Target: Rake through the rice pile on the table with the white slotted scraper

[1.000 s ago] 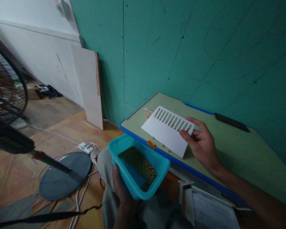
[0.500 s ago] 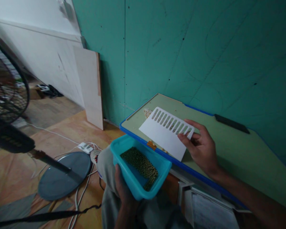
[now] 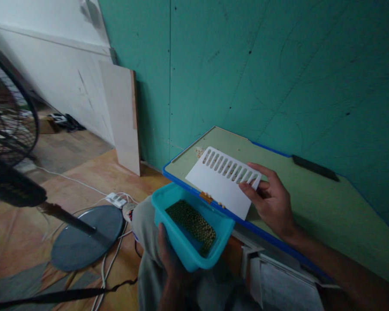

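Note:
My left hand (image 3: 169, 255) grips the near left side of a turquoise plastic tub (image 3: 225, 231), held tilted under the table's edge. Green and tan dried beans (image 3: 191, 224) lie inside it. Between thumb and fingers, my right hand (image 3: 272, 198) pinches the right end of a white slotted scraper (image 3: 222, 183), a flat sheet with a row of long holes along its top. Its lower edge rests at or just over the blue table rim. A few pale beans (image 3: 222, 204) sit on that rim beside an orange patch, and a small pile of pale bits (image 3: 199, 151) lies behind the scraper.
The pale green tabletop (image 3: 314, 207) stands against a green wall, with a dark strip (image 3: 315, 167) at its back edge. To the left are a standing fan (image 3: 87, 237), a power strip (image 3: 116, 199) with cables on the floor, and a leaning board (image 3: 121, 116).
The scraper and my right hand have shifted slightly left and toward the table rim. Beans on the rim show more clearly. The tub has moved only a little to the right.

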Tool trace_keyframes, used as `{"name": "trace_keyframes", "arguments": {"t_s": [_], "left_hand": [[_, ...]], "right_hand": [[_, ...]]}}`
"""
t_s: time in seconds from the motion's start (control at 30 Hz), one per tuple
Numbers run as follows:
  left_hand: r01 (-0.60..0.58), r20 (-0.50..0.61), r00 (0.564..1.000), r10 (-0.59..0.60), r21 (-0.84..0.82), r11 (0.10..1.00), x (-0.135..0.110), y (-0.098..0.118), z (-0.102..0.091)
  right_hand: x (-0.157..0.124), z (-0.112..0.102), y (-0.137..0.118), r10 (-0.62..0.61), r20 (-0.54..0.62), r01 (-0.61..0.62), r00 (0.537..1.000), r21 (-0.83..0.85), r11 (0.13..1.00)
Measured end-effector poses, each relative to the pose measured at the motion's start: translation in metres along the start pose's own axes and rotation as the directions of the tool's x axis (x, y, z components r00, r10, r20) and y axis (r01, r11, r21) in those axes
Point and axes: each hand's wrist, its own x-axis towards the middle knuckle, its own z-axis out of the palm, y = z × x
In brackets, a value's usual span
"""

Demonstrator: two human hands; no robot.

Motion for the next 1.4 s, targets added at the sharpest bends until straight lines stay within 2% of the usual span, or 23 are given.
{"name": "trace_keyframes", "arguments": {"t_s": [0.23,0.4,0.53,0.7,0.83,1.0,1.17,1.3,1.4], "left_hand": [[-0.115,0.000,0.993,0.115,0.023,0.993,0.002,-0.004,0.002],[-0.092,-0.027,0.995,0.093,0.014,0.996,0.010,0.001,-0.006],[-0.058,-0.044,0.997,0.060,0.052,0.997,0.014,0.006,-0.011],[-0.033,-0.038,0.999,0.034,0.032,0.999,0.020,0.005,-0.015],[-0.057,-0.053,0.997,0.058,0.025,0.998,0.020,0.004,-0.015],[0.015,-0.014,1.000,-0.015,0.031,0.999,0.017,0.007,-0.013],[-0.032,-0.071,0.997,0.039,0.098,0.995,0.015,0.007,-0.011],[-0.063,-0.115,0.991,0.069,0.056,0.996,0.012,0.006,-0.007],[-0.050,-0.090,0.995,0.052,0.022,0.998,0.010,0.007,-0.005]], "right_hand": [[-0.008,0.002,0.000,-0.029,0.080,0.030,0.996,-0.021,0.999],[-0.002,0.003,0.000,-0.065,-0.154,0.059,0.986,-0.041,0.997],[0.005,0.000,0.004,-0.047,-0.233,0.040,0.971,-0.036,0.999],[0.006,-0.001,0.007,-0.044,-0.205,0.037,0.978,-0.037,0.999],[0.004,-0.001,0.006,-0.030,-0.185,0.024,0.982,-0.037,0.999],[0.006,-0.002,0.007,0.008,-0.172,-0.015,0.985,-0.044,0.999],[0.007,-0.003,0.009,0.015,-0.148,-0.020,0.989,-0.031,0.999],[0.006,-0.003,0.009,0.020,-0.127,-0.023,0.992,-0.028,0.999],[0.006,-0.003,0.009,0.032,-0.121,-0.034,0.992,-0.014,0.999]]}}
